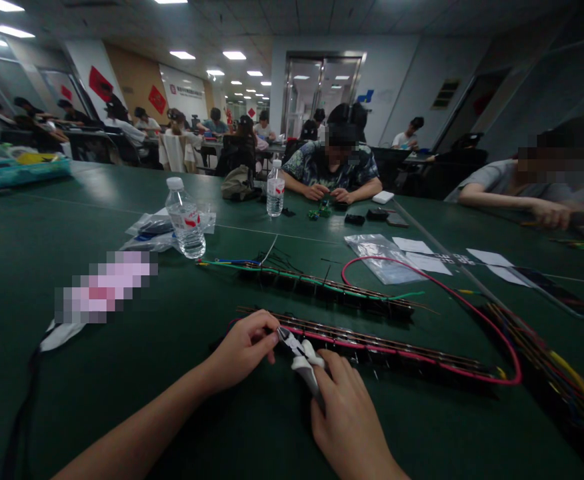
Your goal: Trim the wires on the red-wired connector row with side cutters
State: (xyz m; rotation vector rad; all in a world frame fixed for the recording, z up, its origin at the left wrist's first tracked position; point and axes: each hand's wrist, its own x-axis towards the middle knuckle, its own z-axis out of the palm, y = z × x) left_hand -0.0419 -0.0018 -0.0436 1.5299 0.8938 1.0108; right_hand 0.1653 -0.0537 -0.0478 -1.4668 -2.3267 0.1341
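Right hand (345, 407) nearest, wrapped round the white handles of cutters (299, 353), nose pointing up-left. Left hand (245, 350) just beyond, fingertips pinched at the cutter tip, at the near end of a wire bundle (372, 347) with a pink lead along it. Pink lead loops right and back. Behind it a second bundle (322, 287), green lead. Further: water bottle (186, 220), plastic bags (379, 257), paper slips. Far side of the green table (122, 373), a seated person (332, 170), hands on small parts
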